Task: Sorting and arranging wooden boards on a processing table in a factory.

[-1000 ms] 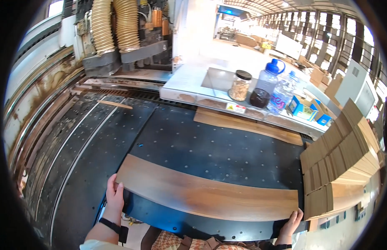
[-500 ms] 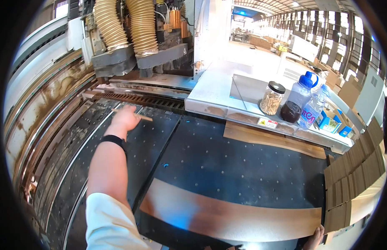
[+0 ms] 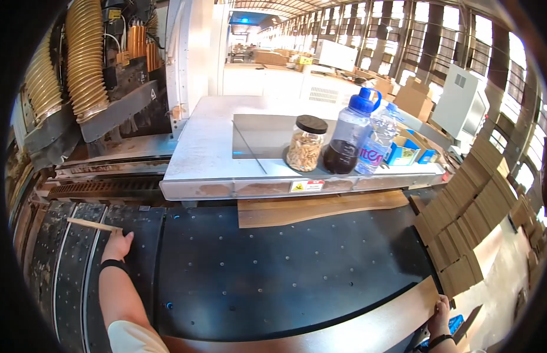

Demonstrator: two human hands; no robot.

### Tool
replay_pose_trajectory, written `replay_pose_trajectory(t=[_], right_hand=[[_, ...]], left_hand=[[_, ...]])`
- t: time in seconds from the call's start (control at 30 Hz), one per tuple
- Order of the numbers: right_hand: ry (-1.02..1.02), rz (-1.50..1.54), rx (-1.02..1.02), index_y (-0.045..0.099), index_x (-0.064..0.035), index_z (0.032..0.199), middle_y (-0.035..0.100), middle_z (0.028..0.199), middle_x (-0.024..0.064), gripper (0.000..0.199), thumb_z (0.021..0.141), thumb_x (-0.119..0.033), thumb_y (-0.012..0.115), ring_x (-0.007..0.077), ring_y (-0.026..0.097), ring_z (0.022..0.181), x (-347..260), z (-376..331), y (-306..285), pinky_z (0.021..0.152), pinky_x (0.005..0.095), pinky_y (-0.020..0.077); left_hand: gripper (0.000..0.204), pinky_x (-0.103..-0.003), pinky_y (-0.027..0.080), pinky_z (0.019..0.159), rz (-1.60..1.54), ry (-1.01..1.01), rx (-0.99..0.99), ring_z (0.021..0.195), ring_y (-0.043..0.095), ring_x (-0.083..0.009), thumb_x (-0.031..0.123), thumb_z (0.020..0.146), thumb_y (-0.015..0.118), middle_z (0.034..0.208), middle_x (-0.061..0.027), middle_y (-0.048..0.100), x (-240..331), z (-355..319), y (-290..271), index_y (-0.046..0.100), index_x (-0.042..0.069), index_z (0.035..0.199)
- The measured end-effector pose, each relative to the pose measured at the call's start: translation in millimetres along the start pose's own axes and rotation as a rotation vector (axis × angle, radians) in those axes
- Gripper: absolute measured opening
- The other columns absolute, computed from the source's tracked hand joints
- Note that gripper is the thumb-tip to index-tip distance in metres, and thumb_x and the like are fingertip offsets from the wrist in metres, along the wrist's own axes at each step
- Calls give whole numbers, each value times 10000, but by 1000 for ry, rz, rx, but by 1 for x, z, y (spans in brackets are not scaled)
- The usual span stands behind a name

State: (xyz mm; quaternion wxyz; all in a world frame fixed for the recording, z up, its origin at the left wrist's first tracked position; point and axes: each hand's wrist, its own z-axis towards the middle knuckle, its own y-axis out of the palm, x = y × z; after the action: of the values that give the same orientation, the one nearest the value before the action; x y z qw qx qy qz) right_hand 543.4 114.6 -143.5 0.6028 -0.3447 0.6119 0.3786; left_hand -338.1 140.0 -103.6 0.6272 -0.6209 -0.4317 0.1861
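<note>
while a broad stretch of black table (image 3: 273, 259) spans from one wooden board (image 3: 368, 322) along the near side to one wooden panel (image 3: 320, 211) by the far white ledge (image 3: 197, 159), the left hand (image 3: 115, 243) is clamped on one thin strip (image 3: 88, 223) at left, the right hand (image 3: 440, 313) on the board's right end. two hoses (image 3: 85, 65) hang at far left; one jar (image 3: 306, 147) and two bottles (image 3: 349, 132) stand on the ledge, and stacked brown pieces (image 3: 466, 206) crowd the right edge.

Head-worn fisheye view, left one of side-by-side pair. Looks forward and down from above left hand (image 3: 117, 245) and right hand (image 3: 441, 312), close over black table (image 3: 273, 273); white counter (image 3: 206, 144) midway, hall (image 3: 356, 35) far off.
</note>
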Motion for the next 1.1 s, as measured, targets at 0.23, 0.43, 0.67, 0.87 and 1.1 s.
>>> replay_pose_trajectory(t=[0.23, 0.43, 0.67, 0.87, 1.1], right_hand=[[-43, 37, -7, 544, -65, 932, 528, 813, 11, 177, 790, -114, 450, 120, 479, 762, 9, 0, 3, 722, 241, 380], [-61, 95, -30, 547, -74, 917, 468, 704, -40, 117, 811, -95, 503, 72, 417, 654, 12, -3, 2, 605, 209, 328], [-172, 77, -40, 555, -41, 933, 516, 731, -11, 122, 822, -80, 522, 85, 457, 648, 13, -9, 5, 589, 221, 374], [-168, 67, -40, 546, -22, 967, 548, 769, 8, 145, 838, -88, 545, 94, 500, 690, 20, -6, 3, 613, 233, 420], [-464, -148, 224, 547, -17, 971, 547, 883, 54, 182, 797, -51, 584, 138, 525, 785, -12, -22, -22, 715, 259, 440]], left_hand=[[301, -413, 476, 859, 310, 252, -52, 973, 593, -341, 301, 828, 531, 1010, -195, 621, -45, -58, -2, 678, 56, 921], [339, -419, 506, 768, 444, 153, 2, 843, 636, -312, 395, 756, 623, 890, -142, 664, -74, -184, -14, 710, 73, 818], [603, -402, 488, 817, 212, -166, 264, 948, 599, -340, 248, 726, 717, 1001, -175, 618, -111, -258, -3, 472, -6, 1214], [292, -454, 495, 630, 390, 135, 131, 680, 608, -424, 210, 811, 550, 763, -304, 597, -91, -321, -22, 608, -75, 835], [28, -234, 391, 413, -553, 44, 318, 472, 493, -121, 47, 852, 529, 589, -28, 508, -82, -334, -35, 539, 30, 872]])
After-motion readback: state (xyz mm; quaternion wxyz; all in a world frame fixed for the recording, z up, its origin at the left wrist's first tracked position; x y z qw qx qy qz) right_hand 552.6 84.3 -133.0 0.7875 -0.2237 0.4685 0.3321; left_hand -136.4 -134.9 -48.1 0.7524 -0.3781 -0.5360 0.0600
